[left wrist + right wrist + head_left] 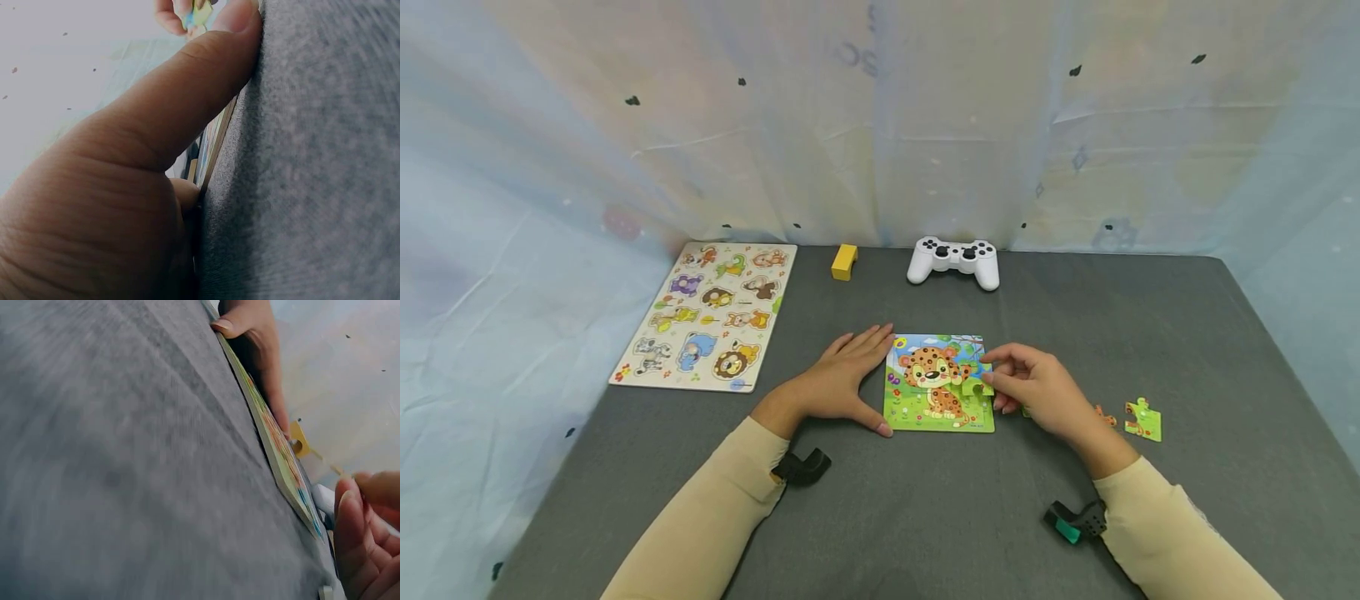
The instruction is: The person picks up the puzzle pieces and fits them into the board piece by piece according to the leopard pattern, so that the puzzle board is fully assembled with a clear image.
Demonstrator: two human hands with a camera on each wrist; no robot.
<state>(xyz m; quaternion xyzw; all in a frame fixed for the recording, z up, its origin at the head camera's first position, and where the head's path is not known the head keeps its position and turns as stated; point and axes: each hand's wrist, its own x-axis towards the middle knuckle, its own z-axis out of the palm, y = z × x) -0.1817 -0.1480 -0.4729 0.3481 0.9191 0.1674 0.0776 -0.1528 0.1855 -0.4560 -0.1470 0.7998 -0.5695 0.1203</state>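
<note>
A square leopard jigsaw puzzle [917, 417] lies on the dark grey table in the head view. My left hand [844, 379] rests along its left side, thumb and fingers spread at the lower and upper left corners. Between thumb and fingertips, my right hand [1037, 387] pinches a green puzzle piece [976, 388] over the puzzle's right side. Seen edge-on in the right wrist view, that piece [326, 464] is held up off the board. The left wrist view shows the left thumb [181, 81] against the board's edge.
Loose puzzle pieces lie right of the right hand, including a green one [1144, 419] and a partly hidden orange one [1105, 415]. A wooden animal board [673, 379] is at the left. A yellow block [844, 262] and a white game controller [953, 260] sit near the back curtain.
</note>
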